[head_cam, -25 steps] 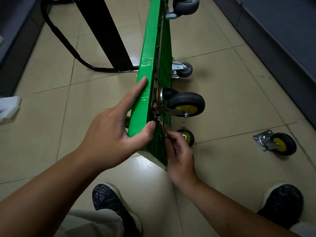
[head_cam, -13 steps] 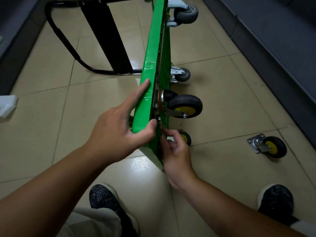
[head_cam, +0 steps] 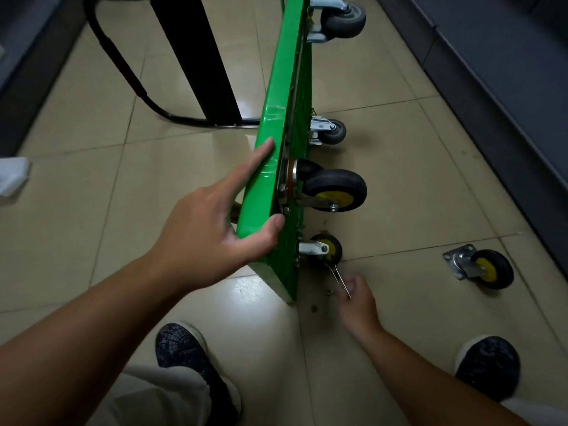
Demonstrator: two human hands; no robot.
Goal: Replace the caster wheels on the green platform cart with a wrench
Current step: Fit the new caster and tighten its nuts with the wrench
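Your left hand (head_cam: 206,238) grips the green cart (head_cam: 278,142) tipped on edge; right hand (head_cam: 358,302) holds the wrench (head_cam: 339,279); loose yellow-hub caster (head_cam: 482,267) lies to its right.

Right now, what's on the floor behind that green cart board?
Behind the green cart, a black handle bar and a black post show. The board hides the left hand's fingers there.

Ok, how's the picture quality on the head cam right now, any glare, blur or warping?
Head view: dim overall, with one bright glare patch on the floor tile below the cart; the left hand is slightly motion-blurred; the right hand with the wrench sits in shadow; wide-angle bending shows at the edges.
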